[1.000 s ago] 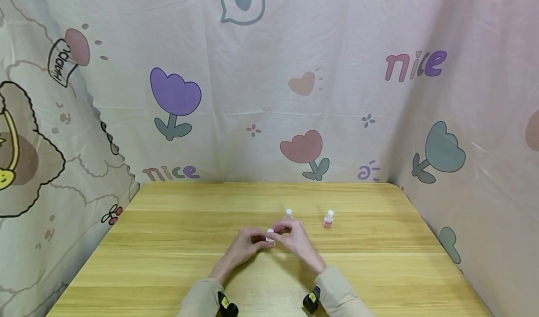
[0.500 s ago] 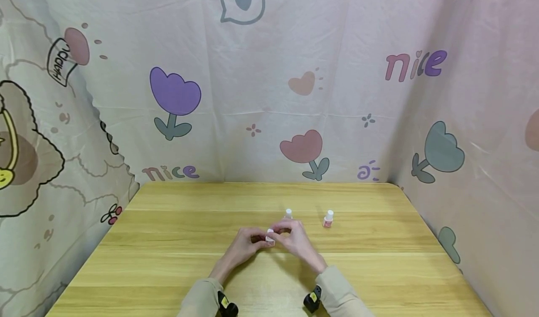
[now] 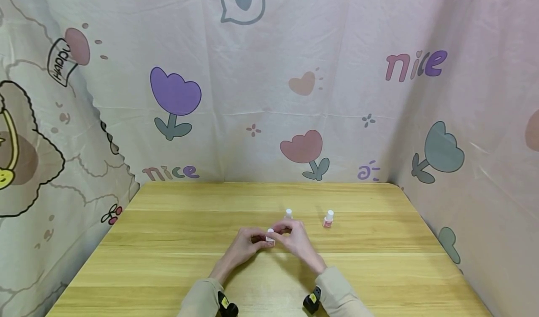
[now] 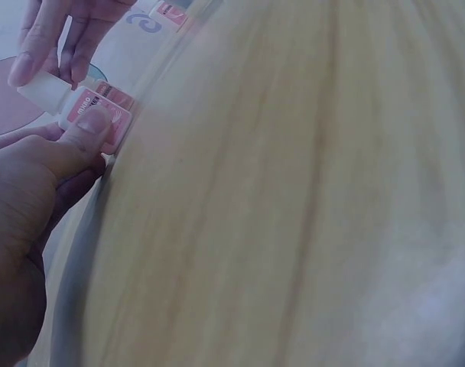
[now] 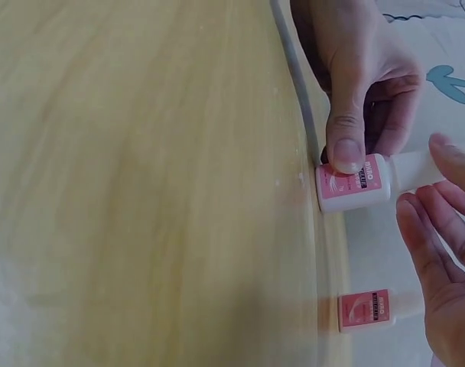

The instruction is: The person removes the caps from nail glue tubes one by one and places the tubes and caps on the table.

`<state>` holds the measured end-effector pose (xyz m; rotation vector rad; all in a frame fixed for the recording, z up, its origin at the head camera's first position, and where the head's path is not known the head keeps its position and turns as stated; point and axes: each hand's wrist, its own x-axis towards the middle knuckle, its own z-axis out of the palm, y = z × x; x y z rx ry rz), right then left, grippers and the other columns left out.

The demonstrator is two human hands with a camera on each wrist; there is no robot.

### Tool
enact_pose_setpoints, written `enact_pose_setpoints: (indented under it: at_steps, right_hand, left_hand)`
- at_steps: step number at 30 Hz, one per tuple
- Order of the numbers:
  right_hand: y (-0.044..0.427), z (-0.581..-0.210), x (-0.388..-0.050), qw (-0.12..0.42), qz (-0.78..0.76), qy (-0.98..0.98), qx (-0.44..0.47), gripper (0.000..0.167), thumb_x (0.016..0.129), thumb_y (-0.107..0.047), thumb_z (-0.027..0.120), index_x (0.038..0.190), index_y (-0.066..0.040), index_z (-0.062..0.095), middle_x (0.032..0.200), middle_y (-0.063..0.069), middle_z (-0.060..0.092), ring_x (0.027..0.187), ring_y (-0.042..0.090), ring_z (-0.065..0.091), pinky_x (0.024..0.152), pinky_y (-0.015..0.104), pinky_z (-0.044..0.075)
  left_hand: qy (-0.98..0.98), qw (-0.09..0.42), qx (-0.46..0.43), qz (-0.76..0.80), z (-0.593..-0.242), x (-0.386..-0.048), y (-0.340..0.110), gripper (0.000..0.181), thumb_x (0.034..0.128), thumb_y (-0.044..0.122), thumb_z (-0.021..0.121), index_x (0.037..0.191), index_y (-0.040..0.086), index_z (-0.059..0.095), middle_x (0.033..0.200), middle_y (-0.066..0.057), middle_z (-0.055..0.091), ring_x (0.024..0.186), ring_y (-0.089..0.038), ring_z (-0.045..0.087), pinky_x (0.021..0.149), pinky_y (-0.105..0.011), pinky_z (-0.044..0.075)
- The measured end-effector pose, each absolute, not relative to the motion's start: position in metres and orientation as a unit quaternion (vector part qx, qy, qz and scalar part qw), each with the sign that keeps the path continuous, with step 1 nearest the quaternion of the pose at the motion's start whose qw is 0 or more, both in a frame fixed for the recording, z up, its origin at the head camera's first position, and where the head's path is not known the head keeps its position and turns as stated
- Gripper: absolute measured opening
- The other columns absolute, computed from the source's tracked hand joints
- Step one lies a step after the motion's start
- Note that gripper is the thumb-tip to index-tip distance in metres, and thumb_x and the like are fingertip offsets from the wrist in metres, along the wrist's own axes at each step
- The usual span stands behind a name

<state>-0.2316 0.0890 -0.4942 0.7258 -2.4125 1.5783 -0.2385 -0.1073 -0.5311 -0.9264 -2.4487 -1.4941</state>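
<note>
Lettering [image 5: 365,176] on held bottle [image 5: 353,189], legible only in wrist views

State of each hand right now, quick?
Left hand: closed, holding a small, pink-labelled white bottle by its body.
Right hand: closed, pinching that bottle's cylindrical white cap between thumb and fingers.

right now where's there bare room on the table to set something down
Bare: the table left of the left hand and right of the rightmost bottle. Crowded: around the right hand, held bottle and the middle bottle just behind.
</note>
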Motion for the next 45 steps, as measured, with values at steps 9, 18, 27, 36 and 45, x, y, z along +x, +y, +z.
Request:
enact_pose_setpoints:
  at_steps: [9,18,27,36,45]
  right_hand:
    - [0.0903,-0.4933,-0.2317,0.107,0.517,-0.805,0.272,0.008,0.084,-0.005,0.080,0.090,-0.001,0.076,0.088,0.014,0.075,0.078,0.023,0.072,0.073,0.029,0.061]
    - [0.0929,-0.4924,-0.2312,0.101,0.511,-0.803,0.290,0.008,0.085,-0.005,0.078,0.092,-0.002,0.077,0.087,0.011,0.075,0.080,0.015,0.070,0.076,0.028,0.061]
    - [0.0937,-0.4927,-0.2317,0.090,0.506,-0.807,0.290,0.010,0.085,-0.004,0.077,0.094,-0.001,0.077,0.090,0.011,0.075,0.084,0.015,0.070,0.080,0.029,0.061]
    - [0.0898,-0.4912,-0.2313,0.087,0.519,-0.818,0.231,0.013,0.081,-0.013,0.084,0.086,-0.005,0.076,0.085,0.011,0.076,0.076,0.015,0.072,0.072,0.022,0.059]
    - [0.0904,-0.4936,-0.2329,0.108,0.505,-0.813,0.271,0.009,0.083,-0.008,0.081,0.090,-0.003,0.077,0.086,0.012,0.075,0.078,0.022,0.071,0.073,0.025,0.060]
  left_hand:
    - [-0.809,0.061,-0.306,-0.497,-0.5321,-0.2403,-0.1067,0.014,0.0851,0.013,0.080,0.099,0.015,0.079,0.094,0.002,0.079,0.087,-0.003,0.070,0.079,-0.022,0.058]
    - [-0.810,0.065,-0.313,-0.492,-0.5330,-0.2408,-0.1070,0.014,0.0852,0.013,0.079,0.099,0.015,0.079,0.093,0.001,0.079,0.086,-0.002,0.070,0.079,-0.022,0.058]
    - [-0.812,0.071,-0.314,-0.486,-0.5320,-0.2395,-0.1059,0.014,0.0848,0.012,0.079,0.098,0.014,0.079,0.093,0.001,0.079,0.086,-0.002,0.070,0.079,-0.022,0.058]
    - [-0.815,0.075,-0.310,-0.483,-0.5319,-0.2398,-0.1051,0.013,0.0852,0.013,0.079,0.098,0.016,0.079,0.092,0.003,0.079,0.085,-0.002,0.069,0.078,-0.022,0.057]
    - [-0.818,0.062,-0.305,-0.484,-0.5304,-0.2395,-0.1053,0.016,0.0860,0.013,0.079,0.102,0.015,0.079,0.096,0.002,0.079,0.090,-0.003,0.071,0.081,-0.022,0.058]
